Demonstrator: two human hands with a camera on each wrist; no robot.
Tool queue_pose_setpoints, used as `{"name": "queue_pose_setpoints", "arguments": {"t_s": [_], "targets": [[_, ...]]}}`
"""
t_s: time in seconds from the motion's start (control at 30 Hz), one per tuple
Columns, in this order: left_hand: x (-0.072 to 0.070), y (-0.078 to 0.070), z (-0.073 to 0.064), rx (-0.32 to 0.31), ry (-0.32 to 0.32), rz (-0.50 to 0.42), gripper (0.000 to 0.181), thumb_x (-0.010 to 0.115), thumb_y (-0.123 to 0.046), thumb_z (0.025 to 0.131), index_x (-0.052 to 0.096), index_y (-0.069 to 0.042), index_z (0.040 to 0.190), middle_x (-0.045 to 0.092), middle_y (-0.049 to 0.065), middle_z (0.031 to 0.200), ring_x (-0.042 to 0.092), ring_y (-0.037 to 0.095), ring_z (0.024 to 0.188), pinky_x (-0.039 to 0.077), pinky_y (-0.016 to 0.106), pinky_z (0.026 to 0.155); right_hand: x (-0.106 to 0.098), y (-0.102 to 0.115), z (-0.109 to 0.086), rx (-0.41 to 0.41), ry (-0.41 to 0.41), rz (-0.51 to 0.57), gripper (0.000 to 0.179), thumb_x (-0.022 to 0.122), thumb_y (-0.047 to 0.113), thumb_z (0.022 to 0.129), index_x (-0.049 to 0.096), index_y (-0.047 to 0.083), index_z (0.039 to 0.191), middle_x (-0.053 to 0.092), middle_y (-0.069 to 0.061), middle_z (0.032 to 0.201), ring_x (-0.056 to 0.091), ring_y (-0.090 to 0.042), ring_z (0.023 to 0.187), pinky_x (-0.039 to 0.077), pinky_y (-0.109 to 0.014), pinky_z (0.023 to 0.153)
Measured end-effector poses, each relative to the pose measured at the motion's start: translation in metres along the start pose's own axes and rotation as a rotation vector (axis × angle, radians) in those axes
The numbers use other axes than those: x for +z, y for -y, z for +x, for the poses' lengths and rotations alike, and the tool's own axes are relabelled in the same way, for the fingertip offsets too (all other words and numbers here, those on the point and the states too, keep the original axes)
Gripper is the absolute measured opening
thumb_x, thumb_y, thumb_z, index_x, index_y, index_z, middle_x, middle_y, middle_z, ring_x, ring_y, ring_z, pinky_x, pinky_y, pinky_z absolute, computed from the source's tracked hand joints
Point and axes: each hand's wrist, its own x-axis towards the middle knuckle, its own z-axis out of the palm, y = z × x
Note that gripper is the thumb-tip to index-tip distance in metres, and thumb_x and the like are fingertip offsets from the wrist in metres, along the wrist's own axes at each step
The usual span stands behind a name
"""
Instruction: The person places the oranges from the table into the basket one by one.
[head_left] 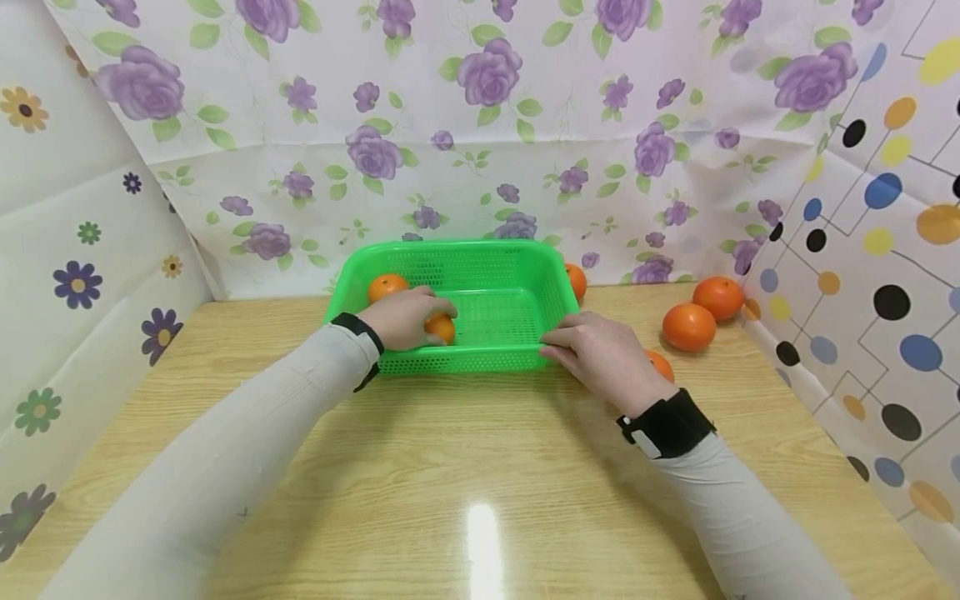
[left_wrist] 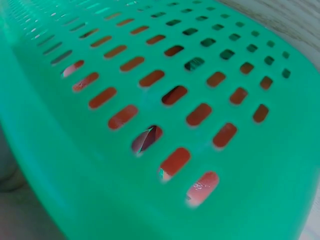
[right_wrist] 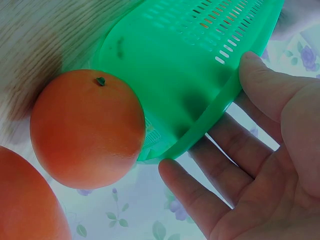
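Note:
A green plastic basket (head_left: 495, 360) with perforated walls stands on the table. Inside it, the left hand (head_left: 403, 318) grips an orange (head_left: 441, 328) near the front wall. Another orange (head_left: 387, 287) lies behind that hand, at the basket's left end. The left wrist view is filled by the slotted basket wall (left_wrist: 150, 110), with orange fruit showing through the slots. At the front right corner, the right hand (head_left: 600, 354) holds the basket's rim, thumb and fingers on opposite sides. Close by, an orange (right_wrist: 87, 129) sits against the basket's outside.
Right of the basket, two oranges (head_left: 688, 327) lie together near the patterned side wall. One orange (head_left: 660, 365) is partly hidden behind the right hand, and another (head_left: 576, 282) by the basket's back right corner. A flowered cloth (head_left: 450, 150) backs the wooden table (head_left: 420, 483).

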Motion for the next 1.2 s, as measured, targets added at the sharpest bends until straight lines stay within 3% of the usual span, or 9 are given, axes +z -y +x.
{"name": "queue_pose_setpoints", "arguments": {"t_s": [0.83, 1.2], "targets": [[-0.0006, -0.0004, -0.0011, -0.018, 0.016, 0.009, 0.046, 0.083, -0.021, 0.102, 0.071, -0.009, 0.145, 0.067, 0.019, 0.139, 0.068, 0.036, 0.122, 0.057, 0.052, 0.103, 0.0019, 0.0006, -0.0004, -0.012, -0.014, -0.007, 0.015, 0.083, 0.027, 0.103, 0.088, 0.016, 0.111, 0.078, -0.001, 0.101, 0.072, -0.021, 0.092, 0.062, -0.043, 0.076], [-0.0017, -0.0025, -0.0024, 0.007, 0.005, 0.018, 0.048, 0.082, -0.025, 0.103, 0.07, -0.007, 0.146, 0.065, 0.021, 0.143, 0.066, 0.041, 0.129, 0.056, 0.053, 0.106, 0.0016, 0.0003, -0.0008, -0.009, -0.017, -0.004, 0.015, 0.083, 0.027, 0.102, 0.088, 0.016, 0.111, 0.078, -0.001, 0.101, 0.073, -0.021, 0.092, 0.062, -0.044, 0.077]]}}
